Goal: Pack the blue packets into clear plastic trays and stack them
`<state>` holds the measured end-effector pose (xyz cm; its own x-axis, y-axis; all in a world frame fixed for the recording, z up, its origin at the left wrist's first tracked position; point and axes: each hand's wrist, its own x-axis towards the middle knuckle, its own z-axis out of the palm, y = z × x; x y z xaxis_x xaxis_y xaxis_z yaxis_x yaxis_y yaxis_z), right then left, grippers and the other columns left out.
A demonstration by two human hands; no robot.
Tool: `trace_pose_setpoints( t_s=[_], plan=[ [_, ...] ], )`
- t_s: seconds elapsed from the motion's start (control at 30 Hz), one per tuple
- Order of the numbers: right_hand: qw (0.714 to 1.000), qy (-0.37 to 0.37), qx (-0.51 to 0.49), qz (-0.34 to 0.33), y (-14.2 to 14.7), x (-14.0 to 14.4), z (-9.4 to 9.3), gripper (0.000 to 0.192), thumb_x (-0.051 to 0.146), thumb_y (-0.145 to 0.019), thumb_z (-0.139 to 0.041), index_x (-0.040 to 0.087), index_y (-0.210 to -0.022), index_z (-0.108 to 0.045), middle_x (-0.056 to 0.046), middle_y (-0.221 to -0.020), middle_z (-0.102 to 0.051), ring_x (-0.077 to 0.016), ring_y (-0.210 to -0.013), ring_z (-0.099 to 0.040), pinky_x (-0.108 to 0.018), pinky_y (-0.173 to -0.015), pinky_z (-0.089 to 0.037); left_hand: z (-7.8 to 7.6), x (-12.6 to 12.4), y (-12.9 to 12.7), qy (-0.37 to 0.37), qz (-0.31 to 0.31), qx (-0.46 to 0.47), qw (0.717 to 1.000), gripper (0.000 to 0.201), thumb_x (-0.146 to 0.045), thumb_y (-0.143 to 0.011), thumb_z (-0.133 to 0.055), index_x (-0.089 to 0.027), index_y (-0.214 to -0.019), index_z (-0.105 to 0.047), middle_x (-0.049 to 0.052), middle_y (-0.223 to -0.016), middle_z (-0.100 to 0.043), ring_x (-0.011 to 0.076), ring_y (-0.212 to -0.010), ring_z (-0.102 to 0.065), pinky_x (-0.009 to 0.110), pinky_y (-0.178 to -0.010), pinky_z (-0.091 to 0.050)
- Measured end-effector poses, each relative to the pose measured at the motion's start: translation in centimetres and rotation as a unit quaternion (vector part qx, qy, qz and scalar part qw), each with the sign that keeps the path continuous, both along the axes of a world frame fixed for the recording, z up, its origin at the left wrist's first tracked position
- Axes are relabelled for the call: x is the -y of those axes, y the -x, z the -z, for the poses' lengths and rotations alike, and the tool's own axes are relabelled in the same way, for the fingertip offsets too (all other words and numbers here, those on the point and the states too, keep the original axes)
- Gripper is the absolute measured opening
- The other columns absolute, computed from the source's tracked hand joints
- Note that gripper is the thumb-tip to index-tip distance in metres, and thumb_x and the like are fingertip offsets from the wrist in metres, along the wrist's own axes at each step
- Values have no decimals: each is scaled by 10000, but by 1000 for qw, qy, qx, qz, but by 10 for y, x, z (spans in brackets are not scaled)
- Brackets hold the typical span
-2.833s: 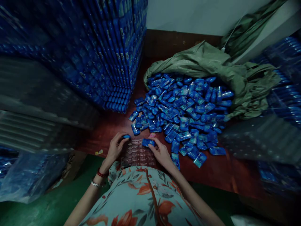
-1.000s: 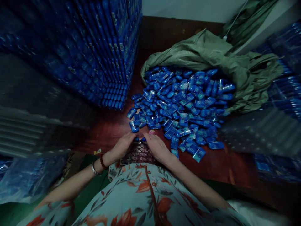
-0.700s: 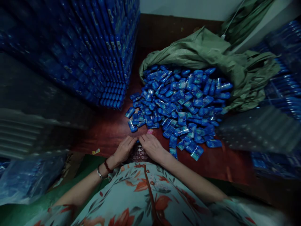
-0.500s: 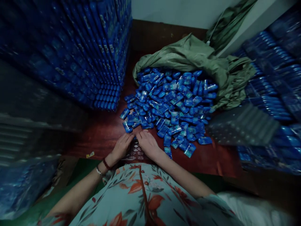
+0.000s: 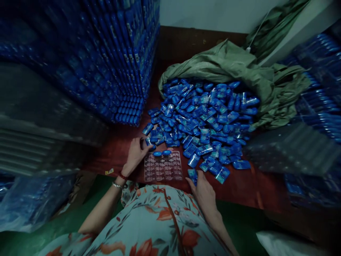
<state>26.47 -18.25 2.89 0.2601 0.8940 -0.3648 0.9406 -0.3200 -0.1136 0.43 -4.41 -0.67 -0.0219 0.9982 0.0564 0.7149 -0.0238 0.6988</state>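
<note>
A clear plastic tray (image 5: 163,170) with rows of small pockets lies on the red-brown table in front of me. Two blue packets (image 5: 162,153) sit in its far row. My left hand (image 5: 136,153) reaches past the tray's left corner, fingers touching a loose blue packet (image 5: 149,142) at the near edge of the pile. My right hand (image 5: 204,192) rests at the table's near edge, fingertips on a blue packet (image 5: 193,174) right of the tray. A large heap of blue packets (image 5: 205,117) spreads behind the tray.
A green sack (image 5: 239,71) lies open behind the heap. A tall stack of filled blue trays (image 5: 117,60) stands at the left, more filled trays (image 5: 319,106) at the right. Empty clear trays (image 5: 39,135) are stacked left, and others (image 5: 290,149) right. The floor is green.
Both hands were pressed together on the tray's far edge. They have moved apart: the left to the pile's near edge, the right back to a packet beside the tray. Two packets now sit in the tray.
</note>
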Motion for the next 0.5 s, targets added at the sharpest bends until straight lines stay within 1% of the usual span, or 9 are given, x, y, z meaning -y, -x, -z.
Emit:
trace_pose_setpoints(
  t_s=[0.03, 0.1, 0.2, 0.27, 0.33, 0.37, 0.43, 0.5],
  plan=[
    [1000, -1, -10, -3, 4, -3, 1, 273, 376, -927, -404, 153, -1066, -478, -137, -1015, -637, -247, -796, -663, -296, -572, -425, 1, -4, -5, 11, -1, -13, 1000, 562, -456, -698, -704, -124, -1114, -522, 114, -1031, -538, 267, -1000, -520, 415, -890, -428],
    [1000, -5, -27, 2, 4, -6, 2, 230, 316, -934, -375, 151, -1057, -478, -142, -1025, -634, -250, -807, -662, -307, -592, -438, 1, -11, -12, 39, 3, -15, 999, 632, -418, -668, -736, -108, -1162, -493, 127, -1062, -507, 283, -1026, -508, 438, -916, -414],
    [996, -20, -83, 21, -12, -4, -3, 266, 265, -919, -376, 149, -1151, -436, -148, -1058, -635, -255, -850, -660, -324, -640, -465, -1, -15, -12, 73, 35, 12, 997, 629, -321, -668, -733, -116, -1200, -468, 120, -1096, -476, 267, -1010, -526, 431, -913, -427],
    [987, -50, -149, 19, -23, 0, -11, 306, 252, -905, -393, 152, -1194, -410, -136, -1047, -643, -249, -881, -655, -330, -687, -482, -1, -13, -3, 62, 63, 12, 996, 587, -228, -684, -690, -130, -1217, -462, 114, -1123, -474, 259, -1030, -526, 424, -924, -429],
    [969, -99, -225, -4, -26, 1, -20, 281, 277, -898, -425, 173, -1158, -448, -103, -1005, -653, -232, -886, -648, -325, -726, -491, 1, -9, 9, 31, 71, 0, 997, 561, -147, -708, -618, -134, -1245, -453, 122, -1149, -496, 257, -1065, -523, 419, -947, -418],
    [957, -128, -259, -20, -24, -1, -24, 248, 293, -898, -441, 187, -1118, -484, -86, -989, -651, -220, -886, -641, -320, -746, -493, 3, -6, 16, 20, 65, -4, 998, 569, -131, -720, -593, -131, -1268, -439, 127, -1148, -520, 253, -1063, -532, 414, -947, -420],
    [932, -185, -306, -65, -13, -10, -28, 202, 285, -906, -448, 209, -1071, -536, -68, -994, -639, -202, -920, -618, -317, -803, -488, 5, 3, 28, 16, 40, 5, 999, 606, -160, -753, -577, -125, -1326, -382, 119, -1099, -584, 235, -1000, -576, 393, -904, -454],
    [909, -228, -328, -117, 2, -23, -24, 239, 219, -918, -413, 217, -1121, -539, -72, -1061, -615, -194, -994, -581, -328, -866, -473, 3, 17, 36, 24, 7, 30, 999, 598, -242, -785, -580, -133, -1335, -371, 89, -1030, -635, 205, -891, -618, 356, -821, -496]
  ],
)
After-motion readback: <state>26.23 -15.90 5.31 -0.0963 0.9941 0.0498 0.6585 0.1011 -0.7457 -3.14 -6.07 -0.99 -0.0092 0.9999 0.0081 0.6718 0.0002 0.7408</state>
